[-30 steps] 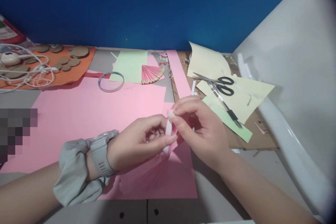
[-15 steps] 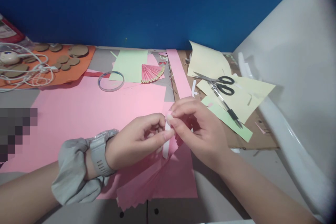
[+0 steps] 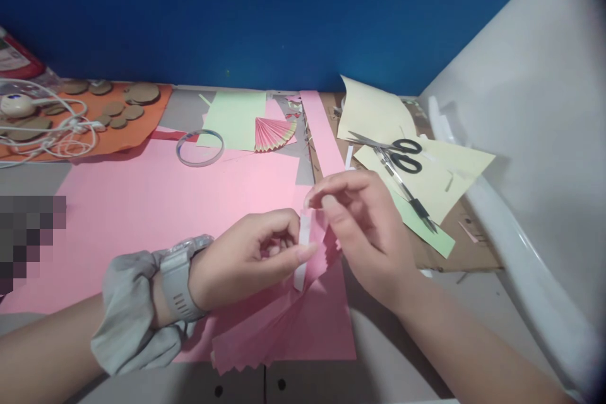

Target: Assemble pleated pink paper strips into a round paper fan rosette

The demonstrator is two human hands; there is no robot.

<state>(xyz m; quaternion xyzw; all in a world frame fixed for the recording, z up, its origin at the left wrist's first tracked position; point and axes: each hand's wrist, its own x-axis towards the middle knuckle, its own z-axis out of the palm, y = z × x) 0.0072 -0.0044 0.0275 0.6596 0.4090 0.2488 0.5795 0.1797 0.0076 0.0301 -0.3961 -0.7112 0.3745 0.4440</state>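
Observation:
My left hand [image 3: 258, 252], with a grey watch and scrunchie at its wrist, is closed on an accordion-folded pink paper [image 3: 253, 338]. Its thumb presses across a narrow white strip [image 3: 305, 230] lying along one fold near the paper's upper end. The folds fan out below, toward the table's front edge. Close by on the right, my right hand [image 3: 367, 233] has its fingers curved at the paper's top edge. Its thumb stands apart from the fingertips, and I see nothing between them. A large pink sheet [image 3: 189, 196] lies beneath the hands.
Scissors [image 3: 402, 151] and a pen [image 3: 407, 189] lie on cream paper [image 3: 454, 158] at right. A tape roll [image 3: 199, 148], green paper [image 3: 231, 113] and a small pleated fan [image 3: 272, 134] are farther back. At left, white cables [image 3: 71, 132] and cardboard discs [image 3: 142, 92] rest on orange paper [image 3: 158, 107].
My right thumb has moved right, off the top of the white strip, and apart from the fingertips. More of the strip and folds now shows. My left hand keeps its hold.

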